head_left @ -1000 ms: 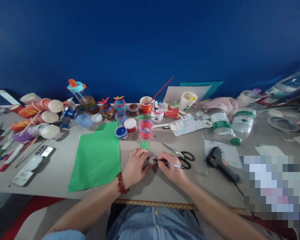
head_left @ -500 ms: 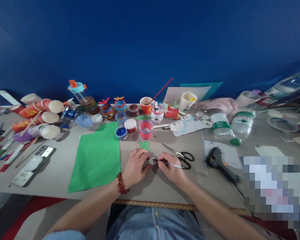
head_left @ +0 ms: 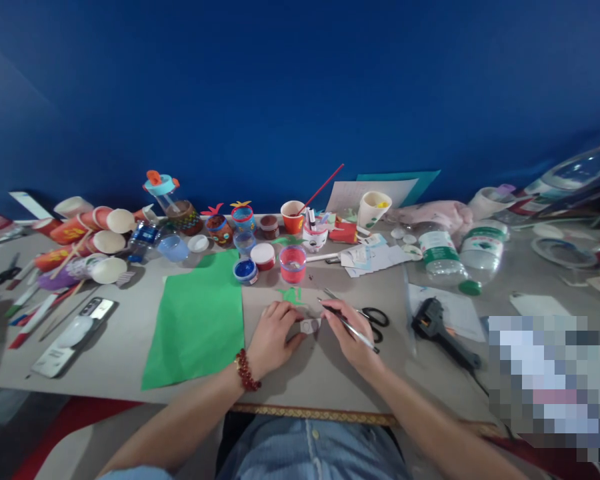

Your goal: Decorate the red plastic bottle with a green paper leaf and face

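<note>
A plain blue wall (head_left: 300,87) rises behind my grey table (head_left: 300,383), which is crowded along its far edge.

In my right hand (head_left: 350,333) I grasp a pen (head_left: 360,335), its tip lifted beyond the far right corner of a small pale slip (head_left: 309,326) lying flat between my hands. My left hand (head_left: 273,333) has its thumb and finger at the slip's left edge; whether they pinch it or only press it down, I cannot tell.

A faint rounded outline shows on the slip, so I judge some drawing done there; whether the outline is complete is too small to make out. I see no sign of the slip being cut along that line, and how much is left I cannot say.

Just beyond the slip lies a green cut-out (head_left: 293,295), seemingly finished with scissors. The scissors (head_left: 366,311) rest to the slip's right, partly behind my hand, gripped by nobody. Further right of it lies a glue gun (head_left: 443,333); well to its left, a green sheet (head_left: 197,320). Beyond the slip stand a red tub (head_left: 293,267) and an uncovered blue paint pot (head_left: 245,271).
</note>
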`<act>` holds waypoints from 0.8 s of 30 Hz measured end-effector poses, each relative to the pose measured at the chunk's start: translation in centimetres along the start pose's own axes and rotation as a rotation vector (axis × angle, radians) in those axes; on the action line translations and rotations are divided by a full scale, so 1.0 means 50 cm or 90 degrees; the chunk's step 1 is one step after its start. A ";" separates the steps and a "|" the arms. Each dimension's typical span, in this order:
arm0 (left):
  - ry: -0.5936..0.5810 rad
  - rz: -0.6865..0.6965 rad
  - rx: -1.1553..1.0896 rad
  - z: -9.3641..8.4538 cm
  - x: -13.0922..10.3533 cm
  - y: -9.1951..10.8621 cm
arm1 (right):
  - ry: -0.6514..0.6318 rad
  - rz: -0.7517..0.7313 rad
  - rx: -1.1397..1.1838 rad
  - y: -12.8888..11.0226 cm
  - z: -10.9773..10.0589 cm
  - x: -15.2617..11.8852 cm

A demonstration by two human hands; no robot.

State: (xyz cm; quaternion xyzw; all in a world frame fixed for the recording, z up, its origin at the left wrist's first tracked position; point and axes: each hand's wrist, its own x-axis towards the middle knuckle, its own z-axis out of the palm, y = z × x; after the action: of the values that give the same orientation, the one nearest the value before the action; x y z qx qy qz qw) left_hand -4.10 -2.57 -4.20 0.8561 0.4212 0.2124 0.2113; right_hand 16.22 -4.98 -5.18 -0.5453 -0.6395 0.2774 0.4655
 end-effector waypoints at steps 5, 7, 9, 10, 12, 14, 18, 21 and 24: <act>-0.003 0.005 0.001 0.001 0.002 -0.003 | -0.091 -0.156 -0.201 -0.010 -0.037 0.027; -0.001 0.001 -0.002 0.001 0.002 -0.004 | -0.130 -0.192 -0.319 -0.011 -0.055 0.033; 0.001 -0.003 -0.008 0.002 0.001 -0.005 | -0.149 -0.193 -0.418 -0.009 -0.067 0.035; 0.001 -0.003 -0.011 0.002 0.001 -0.006 | -0.153 -0.187 -0.450 -0.008 -0.070 0.035; 0.002 0.001 -0.015 0.004 0.000 -0.009 | -0.155 -0.184 -0.470 -0.006 -0.071 0.033; 0.006 0.006 -0.014 0.007 0.000 -0.011 | -0.159 -0.199 -0.446 -0.005 -0.068 0.031; 0.014 0.020 -0.017 0.008 -0.001 -0.013 | -0.183 -0.219 -0.413 -0.003 -0.059 0.028; 0.011 0.032 -0.032 0.006 -0.001 -0.011 | -0.212 -0.217 -0.452 0.003 -0.056 0.026; 0.012 0.028 -0.048 0.006 -0.002 -0.010 | -0.231 -0.199 -0.503 0.008 -0.054 0.026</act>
State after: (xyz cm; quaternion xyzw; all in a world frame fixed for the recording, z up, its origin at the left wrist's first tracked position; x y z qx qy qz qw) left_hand -4.31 -2.43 -4.73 0.8546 0.3960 0.2409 0.2342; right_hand 18.87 -4.05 -4.02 -0.5206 -0.8419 0.0297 0.1389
